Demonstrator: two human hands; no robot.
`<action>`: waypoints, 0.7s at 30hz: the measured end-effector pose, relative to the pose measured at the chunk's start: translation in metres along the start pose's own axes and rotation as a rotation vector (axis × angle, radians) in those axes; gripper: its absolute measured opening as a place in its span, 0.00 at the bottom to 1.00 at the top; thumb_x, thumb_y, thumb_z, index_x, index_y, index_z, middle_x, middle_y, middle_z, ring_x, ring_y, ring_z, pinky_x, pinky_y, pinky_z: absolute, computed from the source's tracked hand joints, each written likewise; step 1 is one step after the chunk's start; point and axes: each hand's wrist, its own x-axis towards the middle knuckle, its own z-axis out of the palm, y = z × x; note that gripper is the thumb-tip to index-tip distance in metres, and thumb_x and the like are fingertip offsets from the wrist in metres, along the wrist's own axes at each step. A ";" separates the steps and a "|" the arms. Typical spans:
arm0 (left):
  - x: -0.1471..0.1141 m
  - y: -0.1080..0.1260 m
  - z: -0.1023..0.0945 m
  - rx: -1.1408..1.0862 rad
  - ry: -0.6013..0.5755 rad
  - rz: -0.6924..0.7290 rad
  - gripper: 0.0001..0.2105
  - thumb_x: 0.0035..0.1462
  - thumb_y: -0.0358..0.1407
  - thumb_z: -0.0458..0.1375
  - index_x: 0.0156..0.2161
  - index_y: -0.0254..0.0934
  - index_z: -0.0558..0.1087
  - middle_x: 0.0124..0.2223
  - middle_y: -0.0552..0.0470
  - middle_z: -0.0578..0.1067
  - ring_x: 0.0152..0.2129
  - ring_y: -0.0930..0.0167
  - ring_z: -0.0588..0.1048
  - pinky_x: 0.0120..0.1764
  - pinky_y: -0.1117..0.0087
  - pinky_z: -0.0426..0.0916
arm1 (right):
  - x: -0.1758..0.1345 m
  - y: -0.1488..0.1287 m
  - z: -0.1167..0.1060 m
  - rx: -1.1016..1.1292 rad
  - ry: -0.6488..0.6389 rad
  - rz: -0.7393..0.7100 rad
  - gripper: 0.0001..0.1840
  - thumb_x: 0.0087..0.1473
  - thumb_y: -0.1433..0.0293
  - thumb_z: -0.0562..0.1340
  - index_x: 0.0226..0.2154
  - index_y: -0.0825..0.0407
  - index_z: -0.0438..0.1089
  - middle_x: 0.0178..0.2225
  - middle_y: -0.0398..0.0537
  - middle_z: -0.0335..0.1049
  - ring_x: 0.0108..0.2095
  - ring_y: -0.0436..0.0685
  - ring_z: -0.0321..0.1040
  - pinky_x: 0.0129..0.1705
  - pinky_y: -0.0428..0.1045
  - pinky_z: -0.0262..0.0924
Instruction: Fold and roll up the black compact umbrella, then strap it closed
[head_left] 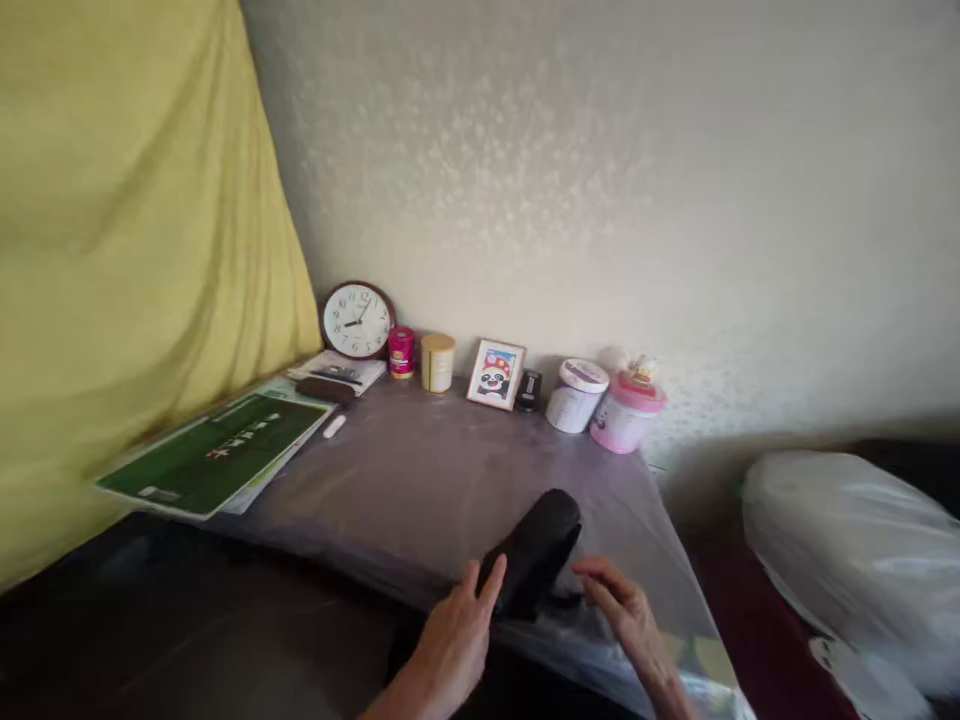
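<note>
A pale wall (480, 150) is being screened at its left by a yellow curtain (150, 200). Along the wall's foot a shiny table (405, 470) is being shown. Beyond the table's right edge, a bulky white bag (840, 520) is being left well apart from the hands. On the table's left side, paper sheets are being overlapped by 1 green board (247, 450). In the far left corner, a round clock (360, 325) is being propped against the wall.

Near the front edge, 1 black pouch (540, 540) is being supported slantwise on the table. Its near left side is being touched by the left hand (454, 640); 2 fingers are being held slightly spread, the others are being hidden. The right hand (622, 605) is being held just right of the pouch, fingers bent; whether the dark strap (566, 601) beside it is being pinched cannot be told.

At the back, a pink tub (626, 415) and a white tub (574, 400) are being kept side by side. Leftward, a picture frame (495, 374), a yellow-lidded can (437, 365) and a pink can (401, 355) are being lined up. By the board, 1 small white object (334, 427) is being left lying.
</note>
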 end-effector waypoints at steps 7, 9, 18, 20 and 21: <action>0.008 -0.016 -0.020 -0.570 -0.005 -0.091 0.31 0.51 0.31 0.48 0.61 0.42 0.47 0.56 0.42 0.61 0.34 0.71 0.74 0.38 0.70 0.69 | 0.004 0.046 -0.025 0.109 0.266 0.092 0.22 0.36 0.53 0.64 0.30 0.53 0.75 0.26 0.47 0.74 0.23 0.52 0.66 0.28 0.46 0.64; 0.009 -0.026 -0.026 -0.688 -0.027 -0.149 0.29 0.54 0.34 0.45 0.61 0.41 0.45 0.55 0.42 0.62 0.29 0.73 0.74 0.33 0.70 0.70 | 0.005 0.053 -0.024 0.165 0.310 0.142 0.23 0.35 0.53 0.64 0.29 0.53 0.74 0.26 0.47 0.74 0.22 0.52 0.66 0.26 0.46 0.64; 0.016 -0.047 -0.022 -0.086 0.174 -0.055 0.40 0.47 0.20 0.45 0.62 0.48 0.34 0.65 0.41 0.41 0.48 0.64 0.69 0.46 0.66 0.64 | 0.001 0.057 -0.017 0.178 0.321 0.098 0.23 0.37 0.52 0.62 0.30 0.53 0.74 0.27 0.47 0.73 0.21 0.51 0.66 0.25 0.45 0.63; 0.020 -0.049 -0.026 -0.107 0.169 -0.040 0.41 0.45 0.19 0.45 0.62 0.46 0.36 0.63 0.40 0.47 0.46 0.66 0.69 0.46 0.67 0.63 | 0.000 0.060 -0.017 0.177 0.317 0.074 0.23 0.39 0.52 0.61 0.31 0.53 0.74 0.27 0.47 0.73 0.21 0.51 0.65 0.24 0.45 0.61; 0.021 -0.050 -0.031 -0.165 0.160 -0.026 0.40 0.44 0.20 0.46 0.62 0.45 0.39 0.62 0.41 0.52 0.45 0.67 0.70 0.45 0.68 0.63 | 0.000 0.062 -0.016 0.178 0.315 0.064 0.23 0.40 0.52 0.61 0.31 0.53 0.73 0.27 0.47 0.73 0.21 0.51 0.65 0.23 0.45 0.61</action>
